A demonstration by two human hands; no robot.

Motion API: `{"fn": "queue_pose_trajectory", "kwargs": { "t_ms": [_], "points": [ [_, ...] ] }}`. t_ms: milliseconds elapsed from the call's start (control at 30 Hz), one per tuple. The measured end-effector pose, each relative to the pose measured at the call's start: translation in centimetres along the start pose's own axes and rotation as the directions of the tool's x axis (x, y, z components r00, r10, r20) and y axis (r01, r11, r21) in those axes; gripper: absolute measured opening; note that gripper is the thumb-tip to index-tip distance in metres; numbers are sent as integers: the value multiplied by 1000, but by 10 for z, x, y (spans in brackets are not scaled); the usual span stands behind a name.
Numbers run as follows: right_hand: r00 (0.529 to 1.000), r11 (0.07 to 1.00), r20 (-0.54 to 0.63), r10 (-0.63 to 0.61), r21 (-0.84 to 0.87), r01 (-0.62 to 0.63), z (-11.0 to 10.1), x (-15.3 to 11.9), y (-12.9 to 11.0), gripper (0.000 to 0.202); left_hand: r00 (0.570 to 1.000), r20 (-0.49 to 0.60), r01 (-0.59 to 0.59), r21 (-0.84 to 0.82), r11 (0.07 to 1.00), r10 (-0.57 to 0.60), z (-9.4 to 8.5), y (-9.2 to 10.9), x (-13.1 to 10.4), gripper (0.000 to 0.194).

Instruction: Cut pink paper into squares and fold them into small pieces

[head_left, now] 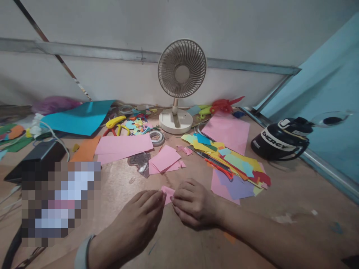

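Note:
A small piece of pink paper (168, 191) is pinched between my two hands, low over the wooden table. My left hand (136, 218), with a pale band at the wrist, has its fingers closed at the paper's left edge. From the other side, my right hand (195, 203) grips the right edge with curled fingers, hiding part of it. Just beyond them lies a small stack of pink paper pieces (165, 158), with pink scraps (185, 150) beside it. A dark patch with white residue (139, 163) is left of that stack.
A white fan (182, 69) stands at the back. On the right are orange-handled scissors (224, 172) among coloured papers (238, 162) and a black jug (275, 144). Pink strips (123, 145), a tape roll (156, 138), yellow-handled pliers (116, 121) and a blue sheet (81, 117) lie left.

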State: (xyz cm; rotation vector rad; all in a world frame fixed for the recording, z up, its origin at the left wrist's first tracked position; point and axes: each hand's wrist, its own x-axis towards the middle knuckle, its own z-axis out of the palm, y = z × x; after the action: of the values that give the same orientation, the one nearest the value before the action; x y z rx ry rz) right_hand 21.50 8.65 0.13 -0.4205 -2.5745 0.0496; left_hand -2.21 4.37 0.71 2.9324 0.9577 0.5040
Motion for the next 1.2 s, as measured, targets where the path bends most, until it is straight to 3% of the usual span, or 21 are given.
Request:
{"fn": "queue_pose_trajectory", "kwargs": {
  "t_ms": [500, 733, 1067, 1200],
  "points": [
    [1000, 1000, 24, 3, 14, -3, -2, 2, 0, 15, 999, 2, 53, -20, 998, -53, 7, 1, -4, 46],
    [988, 996, -120, 93, 16, -91, -3, 2, 1, 18, 999, -6, 42, -12, 999, -42, 5, 1, -2, 45],
    [989, 991, -56, 135, 11, -135, 3, -1, 5, 35, 998, 9, 56, -28, 998, -56, 5, 2, -1, 43],
    [986, 987, 40, 160, -21, -160, 5, 0, 7, 53, 996, 52, 81, -70, 994, -78, 3, 3, -1, 45]
  ]
}}
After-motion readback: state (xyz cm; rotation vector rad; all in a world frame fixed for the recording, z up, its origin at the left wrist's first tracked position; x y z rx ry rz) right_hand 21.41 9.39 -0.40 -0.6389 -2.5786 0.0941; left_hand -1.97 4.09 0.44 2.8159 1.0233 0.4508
